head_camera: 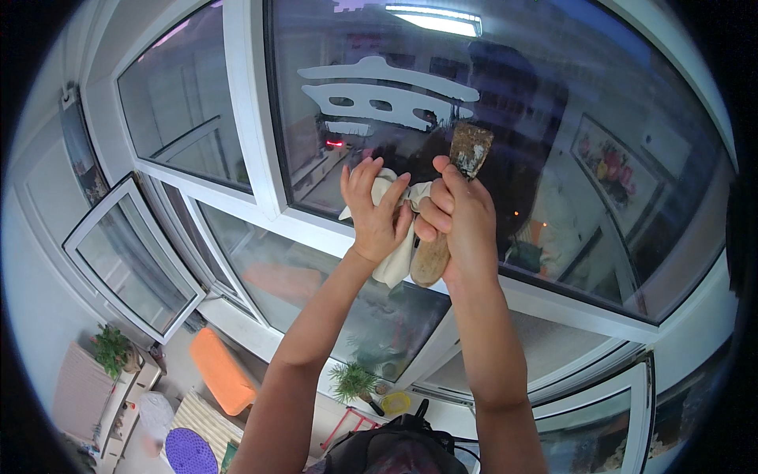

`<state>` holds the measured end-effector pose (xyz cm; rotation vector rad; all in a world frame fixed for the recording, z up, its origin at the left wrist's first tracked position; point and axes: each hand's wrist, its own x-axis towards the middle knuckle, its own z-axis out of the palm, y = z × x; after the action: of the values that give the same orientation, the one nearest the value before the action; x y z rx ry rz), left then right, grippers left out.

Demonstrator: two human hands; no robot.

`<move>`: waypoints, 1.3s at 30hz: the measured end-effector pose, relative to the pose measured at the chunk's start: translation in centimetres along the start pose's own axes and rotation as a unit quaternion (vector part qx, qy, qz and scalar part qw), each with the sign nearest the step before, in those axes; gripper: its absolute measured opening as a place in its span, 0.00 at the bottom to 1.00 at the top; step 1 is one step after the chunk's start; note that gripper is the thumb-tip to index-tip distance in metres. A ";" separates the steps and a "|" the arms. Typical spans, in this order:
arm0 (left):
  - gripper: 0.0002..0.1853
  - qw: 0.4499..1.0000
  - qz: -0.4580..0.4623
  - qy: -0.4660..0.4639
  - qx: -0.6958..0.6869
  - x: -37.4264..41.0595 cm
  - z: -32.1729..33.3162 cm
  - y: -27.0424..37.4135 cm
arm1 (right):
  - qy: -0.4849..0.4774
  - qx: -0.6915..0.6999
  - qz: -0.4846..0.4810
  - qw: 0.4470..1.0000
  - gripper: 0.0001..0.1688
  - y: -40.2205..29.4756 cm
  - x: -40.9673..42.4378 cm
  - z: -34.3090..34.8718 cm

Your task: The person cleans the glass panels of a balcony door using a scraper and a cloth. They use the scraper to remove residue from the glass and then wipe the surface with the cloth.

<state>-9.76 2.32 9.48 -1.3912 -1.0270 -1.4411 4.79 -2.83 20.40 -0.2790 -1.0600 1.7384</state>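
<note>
My right hand grips a scraper with a wooden handle; its rusty metal blade points up and bears pale residue. Just left of it, my left hand has its fingers spread over a cream cloth; whether it grips the cloth is unclear. The cloth hangs between both hands in front of the window's lower frame. Above the hands, a white sticker in curved bands with oval openings is on the dark window pane. Its lower right edge is ragged, close to the blade.
White window frames surround the panes. An opened casement stands at left, another at lower right. Below are a potted plant, a yellow bowl, a red metal frame, an orange cushioned piece and a purple oval mat.
</note>
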 end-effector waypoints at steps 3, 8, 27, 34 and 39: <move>0.25 1.000 0.006 0.020 0.003 -0.2 0.4 -0.2 | -0.011 0.004 -0.006 1.000 0.11 -0.1 0.2 0.5; 0.25 1.000 0.005 0.007 0.002 0.0 0.2 -0.3 | 0.020 -0.028 0.005 0.999 0.12 0.4 -0.2 0.0; 0.25 1.000 0.007 0.011 0.012 -0.1 0.3 -0.3 | 0.004 -0.017 0.002 1.000 0.12 -0.2 -0.1 0.5; 0.25 1.000 0.001 0.009 0.011 -0.4 0.3 -0.1 | 0.014 -0.016 0.015 1.000 0.10 0.2 -0.1 0.0; 0.26 1.000 -0.007 0.021 0.007 -0.2 0.8 -0.1 | 0.006 -0.006 -0.014 1.000 0.10 -1.0 0.7 2.1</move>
<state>-9.63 3.12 9.29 -1.3403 -1.0196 -1.4638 3.81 -3.26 22.63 -0.2811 -1.0620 1.7042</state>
